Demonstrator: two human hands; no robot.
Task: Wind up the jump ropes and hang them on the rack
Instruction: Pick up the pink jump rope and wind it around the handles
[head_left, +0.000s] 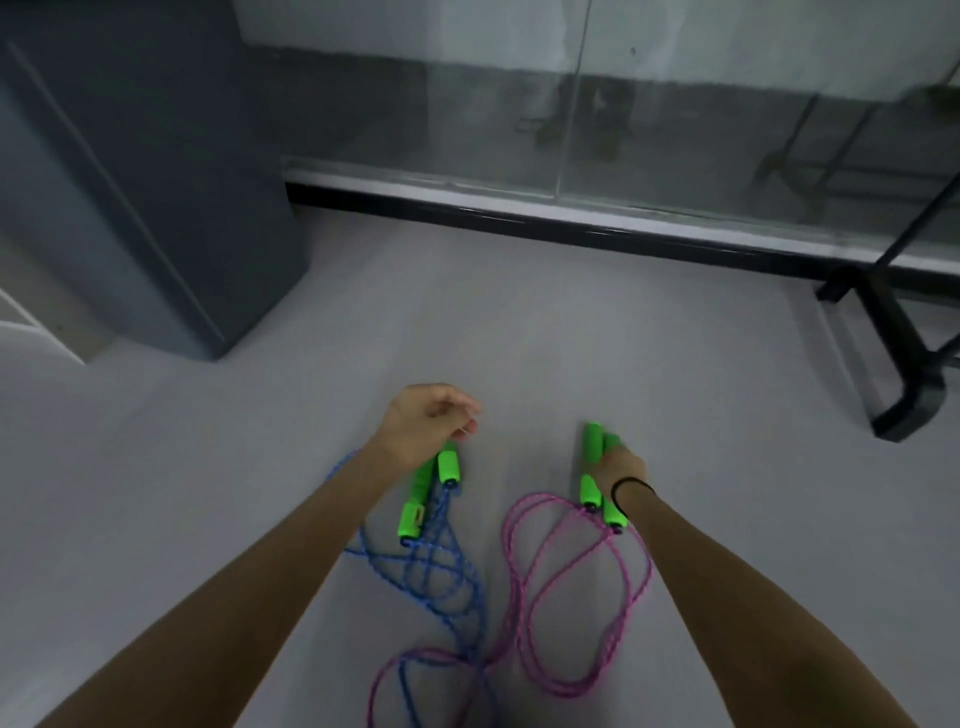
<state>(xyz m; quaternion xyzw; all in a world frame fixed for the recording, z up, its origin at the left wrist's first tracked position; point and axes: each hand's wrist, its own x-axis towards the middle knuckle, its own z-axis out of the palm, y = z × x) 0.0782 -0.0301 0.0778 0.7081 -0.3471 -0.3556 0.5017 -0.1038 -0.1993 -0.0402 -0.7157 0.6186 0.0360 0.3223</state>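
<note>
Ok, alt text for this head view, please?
Left hand holds the blue rope's green handles, right hand the pink rope's; both cords trail loose and cross on the grey floor below.

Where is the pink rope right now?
The pink rope loops down from the right hand, low and right of centre, crossing the blue rope near the bottom.
</note>
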